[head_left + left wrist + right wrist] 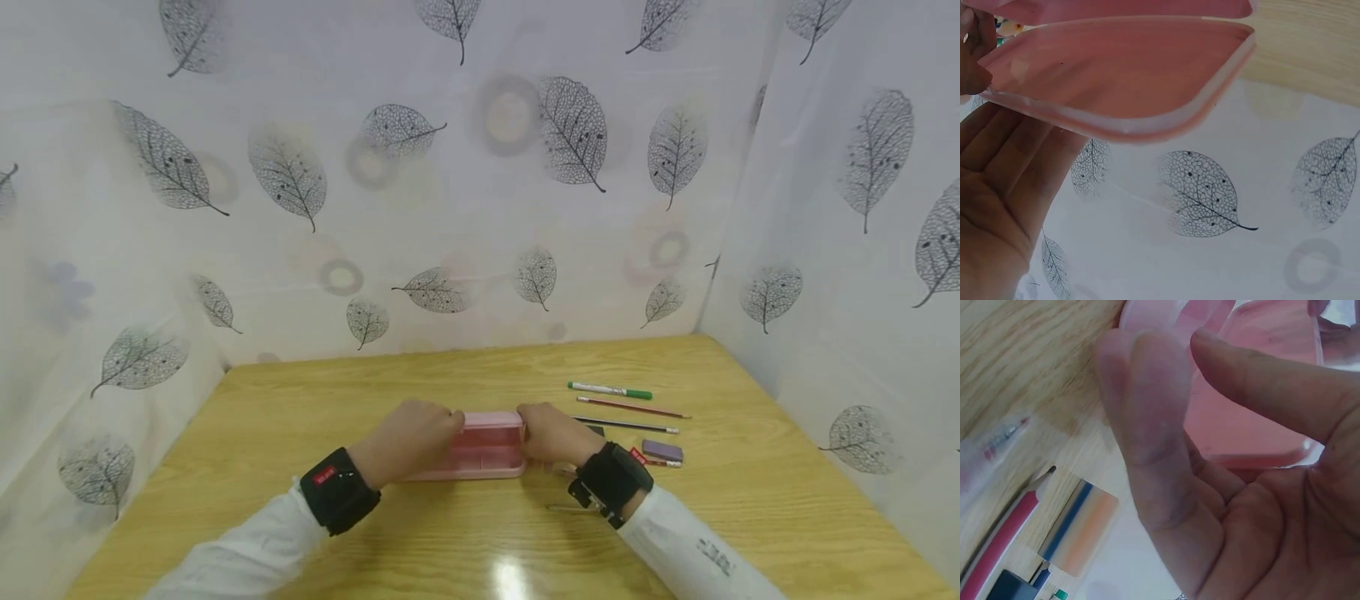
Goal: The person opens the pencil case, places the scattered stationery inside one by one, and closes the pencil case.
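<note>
A pink plastic pencil case [480, 473] lies on the wooden table with its lid [491, 419] raised; the inside and a low divider show in the head view. My left hand [408, 440] grips the lid's left part. In the left wrist view its fingers [1029, 156] lie against the lid's outer side, with the thumb [974, 75] at the rim. My right hand [558, 433] holds the case's right end, fingers curled. In the right wrist view, thumb and fingertips close in on the pink edge, and the fingers [1160, 412] hide part of it.
Right of the case lie a green-capped marker [609, 389], a red pencil [633, 407], a dark pencil [630, 425] and a purple eraser [662, 451]. A clear pen [991, 450] shows near my right hand. A leaf-printed curtain [450, 208] borders the table [322, 392].
</note>
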### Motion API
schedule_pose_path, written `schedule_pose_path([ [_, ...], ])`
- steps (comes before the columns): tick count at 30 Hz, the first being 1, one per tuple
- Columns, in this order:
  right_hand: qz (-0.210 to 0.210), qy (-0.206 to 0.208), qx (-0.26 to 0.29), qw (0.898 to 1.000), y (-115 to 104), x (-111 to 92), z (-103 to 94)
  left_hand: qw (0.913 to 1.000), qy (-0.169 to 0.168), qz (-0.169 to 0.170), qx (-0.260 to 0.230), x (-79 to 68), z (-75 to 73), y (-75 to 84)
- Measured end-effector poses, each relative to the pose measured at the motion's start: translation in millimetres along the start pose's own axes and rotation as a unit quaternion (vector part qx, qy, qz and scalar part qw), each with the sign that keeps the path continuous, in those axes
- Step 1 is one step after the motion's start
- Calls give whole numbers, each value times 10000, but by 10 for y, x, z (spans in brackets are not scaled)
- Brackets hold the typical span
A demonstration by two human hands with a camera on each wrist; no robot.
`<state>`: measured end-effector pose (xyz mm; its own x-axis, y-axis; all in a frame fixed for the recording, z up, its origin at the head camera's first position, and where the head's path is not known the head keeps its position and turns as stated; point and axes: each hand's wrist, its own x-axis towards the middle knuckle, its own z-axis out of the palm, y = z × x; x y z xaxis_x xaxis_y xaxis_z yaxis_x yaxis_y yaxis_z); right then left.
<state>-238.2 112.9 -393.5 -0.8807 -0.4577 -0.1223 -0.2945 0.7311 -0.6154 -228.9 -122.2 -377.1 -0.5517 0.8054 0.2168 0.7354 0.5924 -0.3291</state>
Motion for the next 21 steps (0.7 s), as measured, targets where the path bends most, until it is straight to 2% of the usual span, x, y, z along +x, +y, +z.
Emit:
schedule_pose_path([
  [3, 61, 18, 36, 10000, 5, 6, 6, 9997, 118, -5, -227, 14, -16, -45],
  [6, 79, 27, 76, 9999, 16, 12, 7, 9990, 67, -36, -450, 24, -35, -76],
  [15, 99, 39, 313, 9995, 55, 24, 14, 9959, 173, -179, -873, 44, -61, -152],
  [21, 201, 86, 365, 9991, 54, 29, 32, 9931, 252, -363, -1089, 90, -37, -268],
])
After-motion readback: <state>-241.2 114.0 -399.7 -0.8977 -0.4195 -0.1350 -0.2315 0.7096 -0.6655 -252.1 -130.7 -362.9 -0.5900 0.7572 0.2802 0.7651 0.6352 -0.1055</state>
